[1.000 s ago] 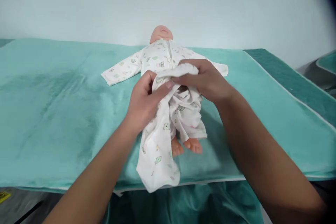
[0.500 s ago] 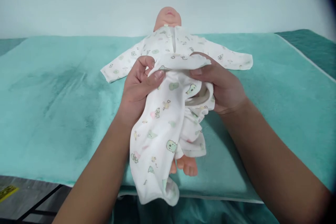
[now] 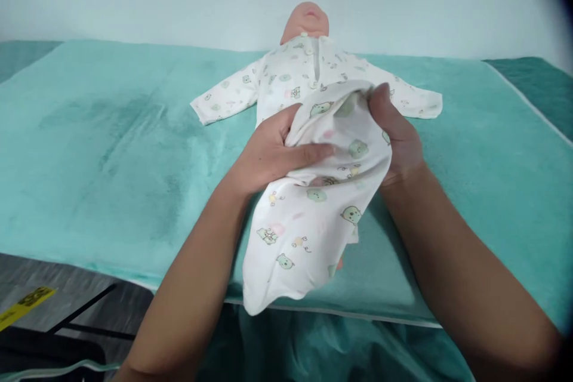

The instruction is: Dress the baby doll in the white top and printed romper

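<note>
A baby doll (image 3: 305, 25) lies on its back in a white printed long-sleeved top (image 3: 282, 83) with its arms spread out. Over the doll's lower body, both of my hands hold matching white baby pants (image 3: 308, 215). My left hand (image 3: 277, 152) grips the bunched fabric, thumb lying across the front. At the upper right edge, my right hand (image 3: 396, 131) clasps the cloth, its fingers mostly hidden behind. The lower part hangs down toward the table's front edge. Only a sliver of the doll's foot (image 3: 339, 264) shows beside the fabric.
A teal plush cover (image 3: 111, 131) lies over the table. A pale wall (image 3: 179, 0) rises behind it. Darker green cloth (image 3: 313, 346) hangs at the front. At lower left are a yellow label (image 3: 27, 307) and black bars (image 3: 85, 310) above a grey floor.
The pants have turned and spread across the doll's legs, covering most of the feet that showed before. My left hand has moved right, its thumb farther over the cloth. The view has shifted slightly.
</note>
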The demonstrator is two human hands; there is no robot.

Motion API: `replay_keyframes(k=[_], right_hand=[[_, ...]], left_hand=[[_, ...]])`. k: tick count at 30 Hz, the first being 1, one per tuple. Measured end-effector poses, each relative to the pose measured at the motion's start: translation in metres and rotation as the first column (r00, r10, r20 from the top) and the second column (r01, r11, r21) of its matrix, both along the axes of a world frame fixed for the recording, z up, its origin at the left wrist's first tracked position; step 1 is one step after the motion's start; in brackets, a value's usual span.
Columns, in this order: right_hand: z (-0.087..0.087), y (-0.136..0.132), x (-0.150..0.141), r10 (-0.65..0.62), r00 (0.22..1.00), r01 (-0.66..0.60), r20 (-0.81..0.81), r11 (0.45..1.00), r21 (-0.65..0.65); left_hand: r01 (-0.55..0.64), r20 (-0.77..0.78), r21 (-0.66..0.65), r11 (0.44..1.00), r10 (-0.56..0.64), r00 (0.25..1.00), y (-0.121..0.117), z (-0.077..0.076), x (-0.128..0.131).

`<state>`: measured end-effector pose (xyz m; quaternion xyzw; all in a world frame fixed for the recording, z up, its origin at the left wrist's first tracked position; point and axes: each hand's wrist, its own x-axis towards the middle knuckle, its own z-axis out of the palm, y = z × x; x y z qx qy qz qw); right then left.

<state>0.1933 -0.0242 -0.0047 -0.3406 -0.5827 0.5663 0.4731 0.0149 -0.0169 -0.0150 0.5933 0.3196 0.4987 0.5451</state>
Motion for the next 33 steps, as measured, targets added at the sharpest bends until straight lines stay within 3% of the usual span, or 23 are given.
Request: replay_keyframes(k=[2, 4, 6, 8, 10, 12, 15, 17, 19, 23, 26, 30, 33], right_hand=[[0.004, 0.000, 0.001, 0.147, 0.989, -0.146, -0.008, 0.989, 0.028], [0.010, -0.001, 0.000, 0.236, 0.961, -0.243, 0.143, 0.969, 0.034], [0.015, -0.003, -0.002, 0.273, 0.925, -0.283, 0.262, 0.959, 0.000], [0.015, -0.007, -0.003, 0.286, 0.917, -0.292, 0.279, 0.956, -0.021], [0.012, -0.009, -0.005, 0.234, 0.948, -0.235, 0.215, 0.972, -0.019], [0.006, -0.009, -0.006, 0.096, 0.991, -0.097, 0.089, 0.995, 0.000], [0.001, -0.005, -0.008, -0.078, 0.989, 0.081, -0.124, 0.997, 0.020], [0.000, -0.003, -0.010, -0.109, 0.978, 0.112, -0.176, 0.994, 0.010], [0.002, -0.002, -0.012, -0.119, 0.977, 0.119, -0.174, 0.993, -0.012], [0.006, -0.005, -0.013, -0.080, 0.989, 0.078, -0.127, 0.997, -0.021], [0.008, -0.005, -0.010, 0.032, 0.999, -0.031, -0.021, 0.999, 0.042], [0.013, -0.006, -0.005, 0.200, 0.963, -0.210, 0.182, 0.977, 0.038], [0.015, -0.008, -0.003, 0.232, 0.939, -0.241, 0.256, 0.971, 0.005]], left_hand=[[-0.081, 0.069, -0.007, 0.997, 0.081, 0.994, 0.003, -0.003, 0.001], [-0.169, 0.123, -0.016, 0.985, 0.170, 0.978, 0.009, -0.008, 0.001], [-0.231, 0.142, -0.007, 0.973, 0.230, 0.963, 0.014, -0.011, 0.001], [-0.229, 0.161, 0.020, 0.973, 0.223, 0.962, 0.017, -0.013, 0.000], [-0.182, 0.191, 0.041, 0.982, 0.171, 0.967, 0.015, -0.010, 0.000], [-0.132, 0.190, 0.033, 0.991, 0.123, 0.974, 0.009, -0.004, -0.001], [0.010, 0.083, -0.013, 1.000, -0.009, 0.997, -0.002, 0.007, -0.005], [0.150, -0.020, -0.051, 0.987, -0.151, 0.988, -0.007, 0.012, -0.010], [0.216, -0.093, -0.079, 0.973, -0.223, 0.970, -0.008, 0.013, -0.014], [0.093, -0.034, -0.057, 0.994, -0.095, 0.995, -0.004, 0.005, -0.016], [0.021, 0.062, -0.052, 0.998, -0.018, 0.998, -0.001, -0.001, -0.015], [-0.038, 0.098, -0.089, 0.995, 0.046, 0.994, 0.002, -0.008, -0.016], [-0.098, 0.090, -0.083, 0.992, 0.105, 0.990, 0.003, -0.011, -0.017]])
